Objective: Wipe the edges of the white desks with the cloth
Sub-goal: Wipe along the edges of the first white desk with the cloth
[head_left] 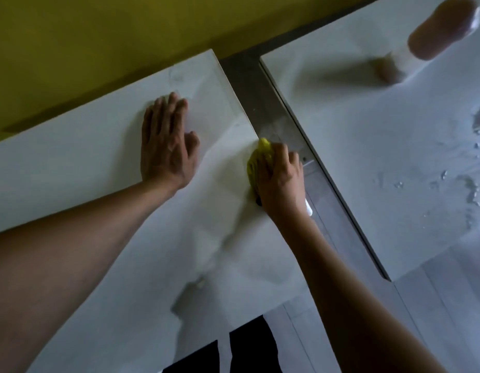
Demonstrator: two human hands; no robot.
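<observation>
Two white counters are standing side by side under a yellow wall (99, 36), with a grey metal channel (263, 103) running between them. The left counter (72, 162) is carrying both of the person's hands; the right counter (368, 130) is lying apart from it across the channel.

The left hand (166, 146) is lying flat on the left counter, fingers straight and together, palm pressing down, holding nothing. It is sitting well in from the counter's right edge.

The right hand (280, 179) is curling around a yellow cloth (257, 160), gripping it bunched up at the right edge of the left counter. The cloth is showing on the left of the knuckles and poking out just beyond the fingertips, toward the wall; the rest of it is hidden under the palm. The fingers are reaching over the counter's edge toward the channel, so the cloth is lying right along that edge, touching it. A small white piece (309, 208) is showing beside the wrist, over the channel; I cannot tell what it is.

On the right counter, wet patches and droplets (473, 189) are glistening near its right side. A blurred bottle with a brownish body (441, 30) is standing at its far end, throwing a soft shadow leftward. Below the counters, pale floor (435, 305) is showing, and something black (249, 345) is lying at the bottom edge.
</observation>
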